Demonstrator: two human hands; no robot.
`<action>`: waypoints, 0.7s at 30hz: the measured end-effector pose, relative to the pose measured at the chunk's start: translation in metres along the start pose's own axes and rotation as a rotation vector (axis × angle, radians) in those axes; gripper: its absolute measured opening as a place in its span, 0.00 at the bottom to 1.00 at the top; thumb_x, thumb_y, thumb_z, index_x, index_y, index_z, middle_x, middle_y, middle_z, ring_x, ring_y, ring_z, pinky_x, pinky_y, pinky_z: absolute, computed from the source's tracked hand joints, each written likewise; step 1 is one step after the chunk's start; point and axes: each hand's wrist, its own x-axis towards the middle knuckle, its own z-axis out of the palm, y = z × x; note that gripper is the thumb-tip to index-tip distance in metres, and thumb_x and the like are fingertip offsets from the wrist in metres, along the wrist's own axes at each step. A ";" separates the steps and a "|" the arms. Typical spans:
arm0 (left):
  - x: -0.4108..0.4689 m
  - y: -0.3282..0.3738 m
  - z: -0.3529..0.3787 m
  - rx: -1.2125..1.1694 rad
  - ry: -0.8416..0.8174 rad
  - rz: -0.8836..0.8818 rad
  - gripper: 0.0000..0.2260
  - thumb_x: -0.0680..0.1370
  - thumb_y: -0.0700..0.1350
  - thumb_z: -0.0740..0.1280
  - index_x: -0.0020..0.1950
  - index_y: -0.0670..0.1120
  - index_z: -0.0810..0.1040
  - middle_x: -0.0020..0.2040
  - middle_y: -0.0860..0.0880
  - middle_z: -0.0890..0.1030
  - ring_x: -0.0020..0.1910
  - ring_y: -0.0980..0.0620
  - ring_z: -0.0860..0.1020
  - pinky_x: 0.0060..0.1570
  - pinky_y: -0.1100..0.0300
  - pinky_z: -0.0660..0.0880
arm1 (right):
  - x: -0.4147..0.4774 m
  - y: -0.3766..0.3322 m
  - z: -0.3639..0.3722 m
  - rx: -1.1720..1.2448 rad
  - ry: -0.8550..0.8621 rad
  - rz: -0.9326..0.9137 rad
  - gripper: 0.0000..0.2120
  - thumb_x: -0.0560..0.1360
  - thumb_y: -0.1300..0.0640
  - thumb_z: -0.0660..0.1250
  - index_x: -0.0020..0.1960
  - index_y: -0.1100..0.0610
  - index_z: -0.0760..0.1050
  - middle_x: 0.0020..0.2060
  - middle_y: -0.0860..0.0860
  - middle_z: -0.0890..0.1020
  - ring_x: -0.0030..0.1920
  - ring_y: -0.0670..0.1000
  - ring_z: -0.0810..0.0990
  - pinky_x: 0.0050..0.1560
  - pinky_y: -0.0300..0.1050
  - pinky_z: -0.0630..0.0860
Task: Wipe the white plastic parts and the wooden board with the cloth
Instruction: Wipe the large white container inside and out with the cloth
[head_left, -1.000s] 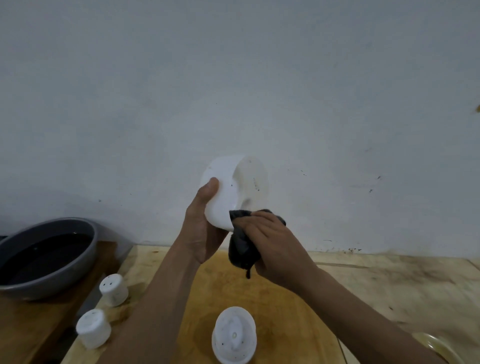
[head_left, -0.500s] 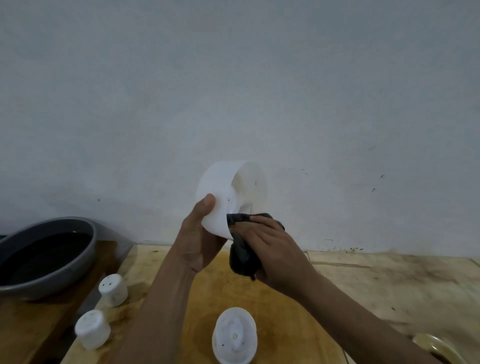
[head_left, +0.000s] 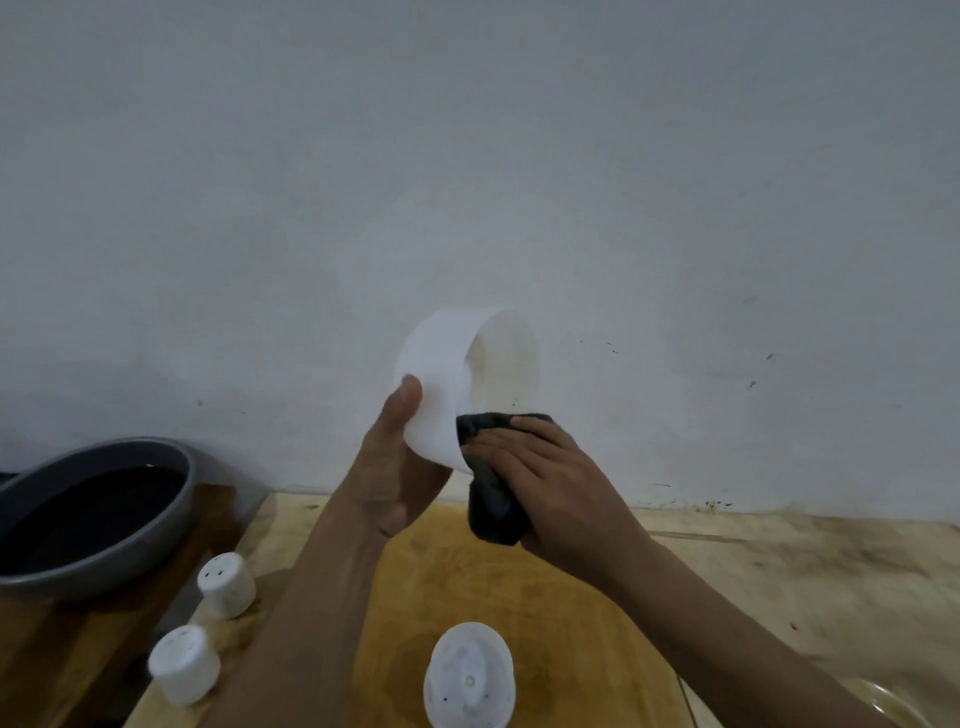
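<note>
Large white plastic part (head_left: 441, 374): held in the air above the far half of the wooden board (head_left: 519, 582), open end turned right and a bit toward the camera.
Left hand (head_left: 395, 467) grips it, with the thumb on the outer wall. The other fingers are hidden behind the part.
Right hand (head_left: 550, 483) holds the dark cloth (head_left: 493, 499) bunched in the palm. Its fingers lie fairly flat over the cloth and press it onto the part's lower rim. The cloth's loose end hangs over the board.

On the board:
- domed white part (head_left: 470, 675) at the near edge, centre, upright, dark specks on it
- far small white cap (head_left: 227, 584) and near small white cap (head_left: 183, 663) at the left edge, apart from each other, both speckled
- darker, wet-looking patch in the middle

In the way: the left forearm crosses the board between the caps and the domed part and hides that strip. The right forearm covers the near right corner.

Off the board:
- left: grey basin (head_left: 93, 514) with dark liquid, on a darker wooden surface (head_left: 62, 649)
- right: paler smudged wood (head_left: 805, 571)
- behind: pale wall (head_left: 467, 156) with a few marks
- near right: a curved yellowish rim (head_left: 904, 701), mostly cut off; can't tell what it is
</note>
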 end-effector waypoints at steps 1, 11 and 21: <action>0.001 -0.004 0.000 -0.009 0.013 0.011 0.43 0.56 0.62 0.85 0.65 0.43 0.81 0.64 0.39 0.82 0.61 0.41 0.82 0.60 0.46 0.81 | 0.000 -0.004 0.000 0.027 -0.027 0.008 0.37 0.63 0.60 0.80 0.68 0.55 0.68 0.63 0.52 0.81 0.64 0.50 0.76 0.72 0.47 0.65; 0.012 0.026 0.009 0.157 0.075 -0.172 0.36 0.76 0.72 0.58 0.65 0.44 0.83 0.66 0.41 0.81 0.62 0.42 0.81 0.62 0.46 0.76 | -0.005 0.021 0.008 -0.174 -0.099 -0.044 0.21 0.74 0.59 0.68 0.67 0.57 0.75 0.64 0.53 0.80 0.65 0.51 0.76 0.71 0.49 0.65; 0.009 0.007 0.009 0.090 0.141 -0.030 0.29 0.73 0.58 0.73 0.69 0.43 0.79 0.67 0.38 0.80 0.67 0.37 0.78 0.68 0.42 0.74 | -0.001 -0.003 0.003 0.048 -0.107 0.041 0.25 0.68 0.58 0.73 0.64 0.56 0.71 0.59 0.53 0.81 0.58 0.51 0.77 0.64 0.47 0.72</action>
